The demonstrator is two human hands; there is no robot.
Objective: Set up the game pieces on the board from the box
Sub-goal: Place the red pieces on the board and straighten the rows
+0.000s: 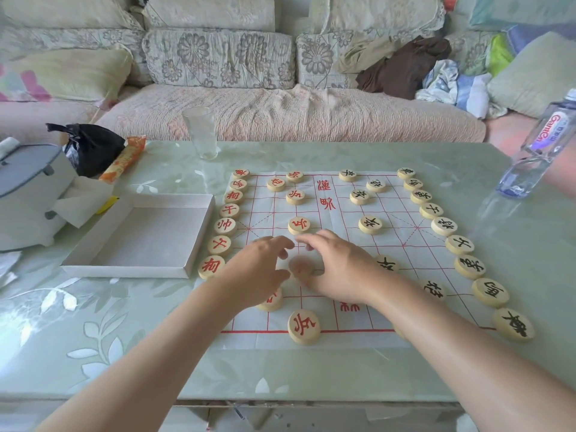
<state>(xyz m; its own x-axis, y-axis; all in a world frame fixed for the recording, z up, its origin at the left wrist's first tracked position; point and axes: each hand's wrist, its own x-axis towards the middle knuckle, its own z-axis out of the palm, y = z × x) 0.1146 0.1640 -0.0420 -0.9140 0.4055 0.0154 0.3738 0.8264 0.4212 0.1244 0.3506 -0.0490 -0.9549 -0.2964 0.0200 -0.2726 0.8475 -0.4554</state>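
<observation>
Both my forearms stretch over the near edge of the bench, left hand and right hand low over the middle of the board, a blurred piece between them. Left fingers spread loose; right fingers bent, and I cannot tell whether they pinch it. Red pieces line the board's left side, black pieces its right. Box sits toward the bench's left edge, just beside the board
</observation>
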